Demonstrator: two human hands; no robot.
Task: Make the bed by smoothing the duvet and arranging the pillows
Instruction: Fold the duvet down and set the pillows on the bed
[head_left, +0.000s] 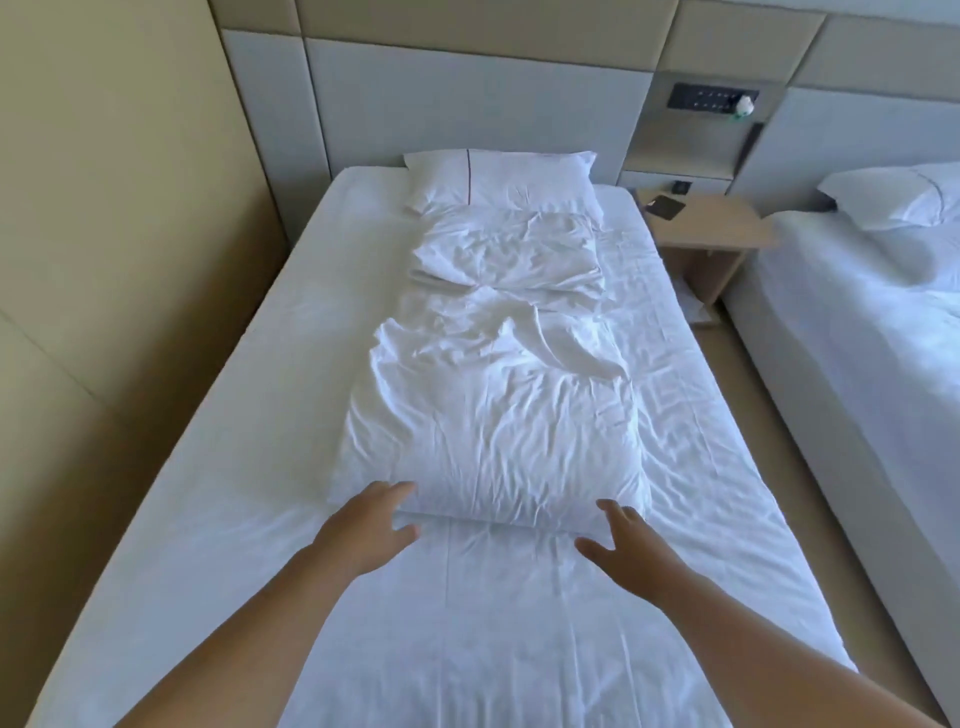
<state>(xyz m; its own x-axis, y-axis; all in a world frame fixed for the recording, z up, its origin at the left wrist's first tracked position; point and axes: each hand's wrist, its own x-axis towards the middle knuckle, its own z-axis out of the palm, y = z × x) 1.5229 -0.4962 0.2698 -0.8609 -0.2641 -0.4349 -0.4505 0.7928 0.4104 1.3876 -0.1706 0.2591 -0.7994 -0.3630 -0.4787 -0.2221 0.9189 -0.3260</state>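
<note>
So the duvet (493, 405) is still a crumpled, narrow folded strip down the middle of the bed (467, 634), with the pillow (498, 179) up at the head end. The left hand (363, 525) and right hand (626, 543) are spread open at its near corners, gripping nothing yet. I'd say next is grabbing those corners and spreading it sideways. The wall (104, 208) hugs the left side, while the nightstand (727, 228) and second bed (857, 322) are on the right.
</note>
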